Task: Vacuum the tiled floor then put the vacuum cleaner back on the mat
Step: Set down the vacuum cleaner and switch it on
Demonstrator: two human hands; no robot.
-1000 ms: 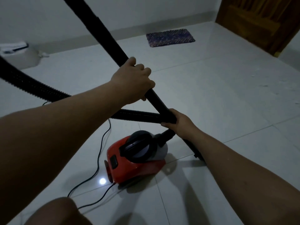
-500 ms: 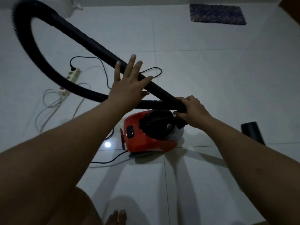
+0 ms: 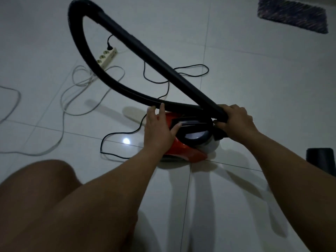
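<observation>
since the earlier frame the left hand has dropped from the rigid black wand to the red canister vacuum at frame centre, fingers straight near the black ribbed hose. right hand grips the wand's lower end. judged best: grasp the black carry handle firmly, mind the black cord, head for the dark woven mat upper right.

Light level: dim, with a cool grey cast over the tiled floor.
Source: overhead, shown by one small bright glare spot on the tile.
Shadows: soft, long, falling toward the camera from the forearms.
Blur: the mat was streaked; the frame's edges were smeared.
Distortion: wide-angle, tile seams splayed outward.
Dark detail: the black hose showed little texture.
</observation>
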